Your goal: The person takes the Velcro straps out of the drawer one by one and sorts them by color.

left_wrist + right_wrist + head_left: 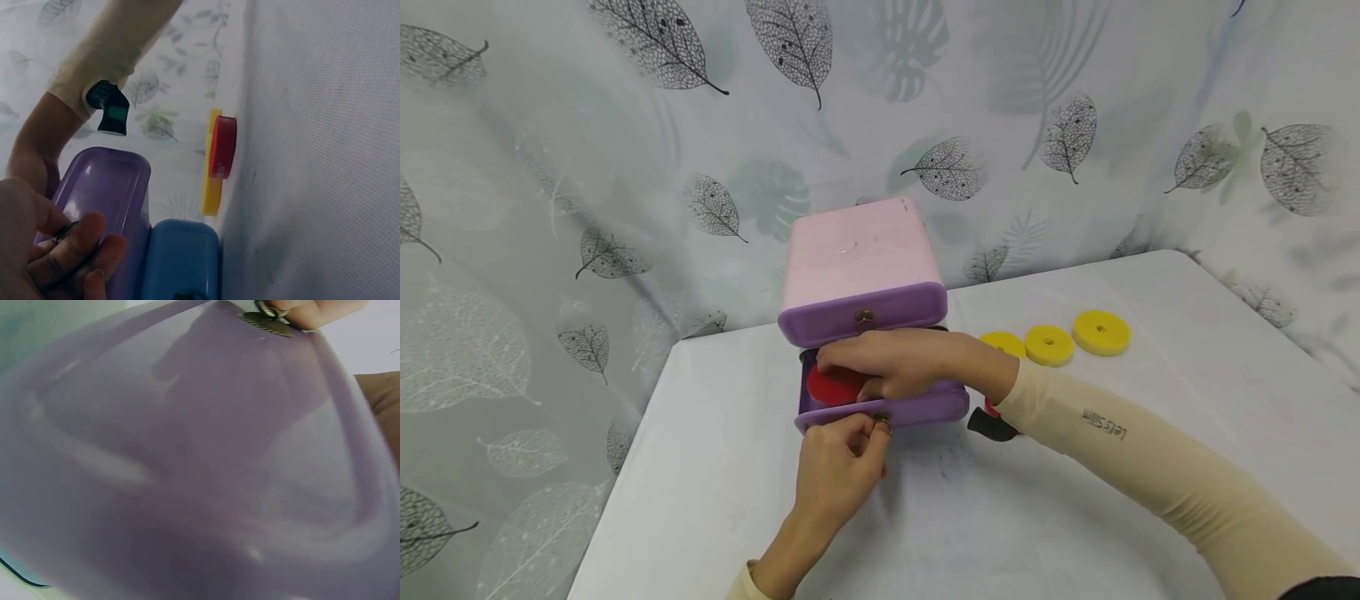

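Note:
A pink box (861, 250) with purple drawer fronts stands on the table, and its lower drawer (925, 408) is pulled out. My left hand (838, 467) pinches the metal ring pull (883, 425) on that drawer's front. Reaching over the front from the right, my right hand (902, 362) grips a red disc (835, 387) inside the drawer, fingers at its far side and thumb near its right edge. In the right wrist view the purple drawer front (206, 444) fills most of the picture, with the left hand's fingers (319, 312) at the ring.
Yellow discs with centre holes (1101, 332) lie right of the box. Another red disc (224, 147) stands out in the left wrist view, partly hidden by the right forearm in the head view. A blue drawer front (181, 256) adjoins the purple one. Leaf-patterned cloth (715, 125) hangs behind the table (715, 467).

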### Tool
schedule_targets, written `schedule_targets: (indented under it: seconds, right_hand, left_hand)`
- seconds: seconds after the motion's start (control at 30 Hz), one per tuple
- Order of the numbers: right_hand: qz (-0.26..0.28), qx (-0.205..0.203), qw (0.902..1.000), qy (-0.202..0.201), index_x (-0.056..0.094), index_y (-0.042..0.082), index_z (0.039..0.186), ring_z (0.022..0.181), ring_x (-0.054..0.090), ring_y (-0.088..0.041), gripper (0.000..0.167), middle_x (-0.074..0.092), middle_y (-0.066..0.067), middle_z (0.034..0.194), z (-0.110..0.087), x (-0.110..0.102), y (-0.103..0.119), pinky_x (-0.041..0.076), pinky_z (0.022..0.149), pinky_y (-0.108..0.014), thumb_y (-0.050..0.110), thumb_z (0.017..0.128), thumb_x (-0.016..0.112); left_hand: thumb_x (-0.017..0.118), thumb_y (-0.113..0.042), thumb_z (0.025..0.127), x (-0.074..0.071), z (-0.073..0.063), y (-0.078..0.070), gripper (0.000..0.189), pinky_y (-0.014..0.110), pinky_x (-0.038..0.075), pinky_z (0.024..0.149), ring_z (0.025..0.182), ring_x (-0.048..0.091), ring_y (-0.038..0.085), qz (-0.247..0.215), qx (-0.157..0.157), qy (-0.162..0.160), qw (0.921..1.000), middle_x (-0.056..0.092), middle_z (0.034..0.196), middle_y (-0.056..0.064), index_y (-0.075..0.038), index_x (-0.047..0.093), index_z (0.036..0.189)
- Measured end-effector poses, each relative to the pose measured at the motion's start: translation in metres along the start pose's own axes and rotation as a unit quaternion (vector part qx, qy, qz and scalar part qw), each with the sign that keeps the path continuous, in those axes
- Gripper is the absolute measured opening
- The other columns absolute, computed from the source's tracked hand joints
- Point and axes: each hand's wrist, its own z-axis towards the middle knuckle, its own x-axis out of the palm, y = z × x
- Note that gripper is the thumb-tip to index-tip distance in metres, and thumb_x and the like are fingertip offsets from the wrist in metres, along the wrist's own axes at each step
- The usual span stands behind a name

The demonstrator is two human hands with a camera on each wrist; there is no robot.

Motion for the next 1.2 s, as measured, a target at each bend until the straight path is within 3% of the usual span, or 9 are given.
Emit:
schedule_targets:
  seconds: [0.43,1.2]
  right_hand:
    - [-0.037,0.04,0.9985,-0.002,0.049,0.009,0.145,0.121,0.053,-0.013,0.056,0.051,-0.001,0.147,-0.006,-0.003,0.016,0.047,0.098,-0.027,0.007,0.095,0.074]
    - [-0.045,0.047,0.9976,-0.025,0.05,0.01,0.145,0.131,0.048,-0.013,0.058,0.049,0.0,0.152,-0.014,-0.012,0.021,0.044,0.103,-0.027,0.008,0.094,0.076]
  left_hand:
    - [0.07,-0.001,0.089,0.001,-0.001,0.0,0.029,0.018,0.036,0.036,0.043,0.053,-0.006,-0.001,0.003,0.001,1.0,0.058,0.052,-0.021,-0.019,0.064,0.066]
    - [0.07,-0.001,0.088,0.001,0.0,0.0,0.031,0.019,0.035,0.036,0.042,0.053,-0.006,-0.001,0.001,0.0,1.0,0.057,0.052,-0.021,-0.02,0.062,0.065]
